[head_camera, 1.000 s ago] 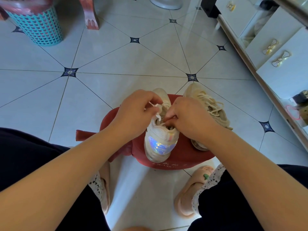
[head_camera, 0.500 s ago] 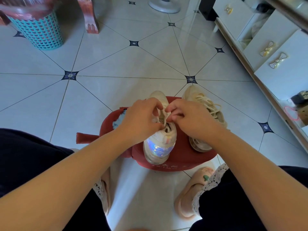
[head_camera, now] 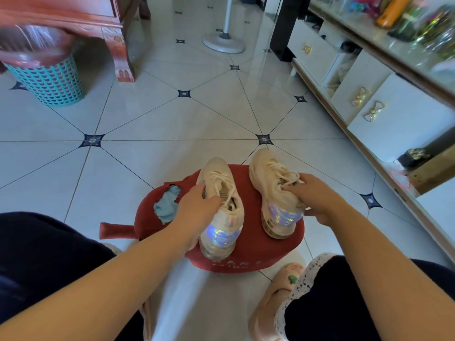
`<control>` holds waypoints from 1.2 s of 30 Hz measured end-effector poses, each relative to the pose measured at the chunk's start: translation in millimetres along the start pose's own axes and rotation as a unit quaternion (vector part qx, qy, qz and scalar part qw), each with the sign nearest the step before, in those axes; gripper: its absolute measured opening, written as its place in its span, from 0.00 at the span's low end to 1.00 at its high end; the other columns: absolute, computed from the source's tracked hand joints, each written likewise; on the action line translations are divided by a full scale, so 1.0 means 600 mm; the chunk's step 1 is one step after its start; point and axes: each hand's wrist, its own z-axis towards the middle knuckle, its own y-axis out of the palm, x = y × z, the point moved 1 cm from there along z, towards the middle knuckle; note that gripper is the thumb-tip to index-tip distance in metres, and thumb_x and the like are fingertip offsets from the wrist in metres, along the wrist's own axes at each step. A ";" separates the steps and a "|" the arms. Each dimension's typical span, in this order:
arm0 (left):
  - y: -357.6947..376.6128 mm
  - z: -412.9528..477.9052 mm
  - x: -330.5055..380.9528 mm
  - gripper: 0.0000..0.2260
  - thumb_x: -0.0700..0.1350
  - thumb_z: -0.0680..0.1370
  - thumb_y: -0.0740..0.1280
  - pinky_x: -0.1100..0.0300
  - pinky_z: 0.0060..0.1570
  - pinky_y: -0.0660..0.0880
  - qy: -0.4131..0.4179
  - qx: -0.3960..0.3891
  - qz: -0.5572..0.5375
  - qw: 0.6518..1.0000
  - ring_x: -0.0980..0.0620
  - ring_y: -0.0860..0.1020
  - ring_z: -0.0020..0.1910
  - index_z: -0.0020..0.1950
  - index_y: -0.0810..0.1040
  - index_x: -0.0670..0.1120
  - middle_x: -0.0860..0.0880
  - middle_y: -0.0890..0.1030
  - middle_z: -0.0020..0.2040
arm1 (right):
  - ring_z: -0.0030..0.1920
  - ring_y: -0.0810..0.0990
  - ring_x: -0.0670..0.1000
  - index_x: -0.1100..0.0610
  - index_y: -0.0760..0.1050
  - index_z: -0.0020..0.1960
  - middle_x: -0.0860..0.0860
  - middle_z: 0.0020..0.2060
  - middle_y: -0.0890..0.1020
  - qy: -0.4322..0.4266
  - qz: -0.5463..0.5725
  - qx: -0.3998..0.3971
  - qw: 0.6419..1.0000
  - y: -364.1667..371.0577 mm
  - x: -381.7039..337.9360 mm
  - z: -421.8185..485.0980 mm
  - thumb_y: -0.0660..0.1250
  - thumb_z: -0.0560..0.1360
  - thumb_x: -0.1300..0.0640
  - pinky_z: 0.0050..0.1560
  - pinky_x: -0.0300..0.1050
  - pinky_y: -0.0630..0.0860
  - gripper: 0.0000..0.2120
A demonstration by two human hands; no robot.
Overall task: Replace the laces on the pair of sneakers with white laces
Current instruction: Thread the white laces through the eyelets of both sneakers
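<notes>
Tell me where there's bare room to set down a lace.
Bare floor lies beyond the stool, between teal basket and white cabinet. The stool is crowded: left hand grips left sneaker, right hand grips right sneaker.

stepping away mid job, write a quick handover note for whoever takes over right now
Left hand grips the left sneaker at its side.
Right hand grips the right sneaker at its collar.
Both sneakers stand on the red stool, heels toward the person.
Done: both carry pale laces, threaded up.
Left: I cannot tell whether the right sneaker's are the new white ones; check, then finish the ties.
</notes>
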 end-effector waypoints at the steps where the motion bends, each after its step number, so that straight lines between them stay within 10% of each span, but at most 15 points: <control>1: 0.003 0.001 0.001 0.13 0.43 0.71 0.63 0.41 0.55 0.73 0.004 0.006 -0.001 1.000 0.39 0.78 0.52 0.53 0.76 0.39 0.39 0.80 0.51 | 0.55 0.77 0.55 0.50 0.74 0.61 0.54 0.58 0.78 -0.004 0.020 -0.003 1.000 0.004 0.004 0.001 0.65 0.75 0.57 0.56 0.55 0.76 0.15; 13: 0.046 0.041 0.010 0.09 0.40 0.75 0.61 0.48 0.55 0.73 0.088 0.078 -0.023 0.993 0.52 0.75 0.44 0.46 0.80 0.49 0.48 0.82 0.46 | 0.49 0.77 0.53 0.50 0.75 0.60 0.51 0.51 0.79 -0.109 -0.061 0.060 0.990 0.048 -0.003 0.013 0.55 0.78 0.62 0.49 0.49 0.76 0.17; 17: 0.049 0.045 0.009 0.19 0.43 0.76 0.62 0.74 0.40 0.67 0.072 0.078 0.009 0.994 0.60 0.74 0.47 0.67 0.71 0.51 0.53 0.76 0.61 | 0.46 0.76 0.51 0.52 0.75 0.58 0.49 0.45 0.77 -0.111 -0.072 0.039 0.991 0.044 -0.004 0.014 0.58 0.77 0.57 0.49 0.48 0.75 0.12; 23: 0.034 0.033 0.029 0.18 0.46 0.77 0.62 0.59 0.53 0.69 0.035 0.053 0.036 0.997 0.48 0.72 0.61 0.66 0.70 0.47 0.48 0.73 0.64 | 0.48 0.75 0.51 0.54 0.75 0.55 0.49 0.47 0.78 -0.183 -0.186 0.119 0.958 0.034 -0.019 -0.007 0.62 0.76 0.53 0.43 0.38 0.67 0.10; 27: 0.025 0.024 0.047 0.09 0.41 0.75 0.62 0.60 0.40 0.67 0.118 0.069 0.052 0.989 0.52 0.72 0.42 0.38 0.72 0.54 0.57 0.74 0.39 | 0.54 0.76 0.51 0.51 0.71 0.65 0.51 0.56 0.78 -0.245 -0.239 0.114 0.933 0.073 -0.029 -0.034 0.63 0.75 0.48 0.50 0.41 0.69 0.19; 31: 0.020 0.021 0.049 0.16 0.42 0.75 0.62 0.65 0.51 0.63 0.143 0.063 0.107 0.982 0.50 0.72 0.61 0.63 0.74 0.45 0.47 0.75 0.62 | 0.58 0.76 0.54 0.52 0.69 0.66 0.53 0.60 0.78 -0.204 -0.301 0.107 0.925 0.099 -0.040 -0.040 0.60 0.75 0.41 0.54 0.49 0.72 0.24; 36: 0.015 0.024 0.045 0.15 0.44 0.75 0.63 0.62 0.50 0.66 0.159 0.028 0.168 0.972 0.48 0.74 0.60 0.62 0.75 0.47 0.47 0.75 0.63 | 0.51 0.78 0.54 0.58 0.76 0.55 0.53 0.49 0.81 -0.183 -0.339 0.061 0.921 0.102 -0.067 -0.042 0.67 0.71 0.43 0.46 0.46 0.73 0.21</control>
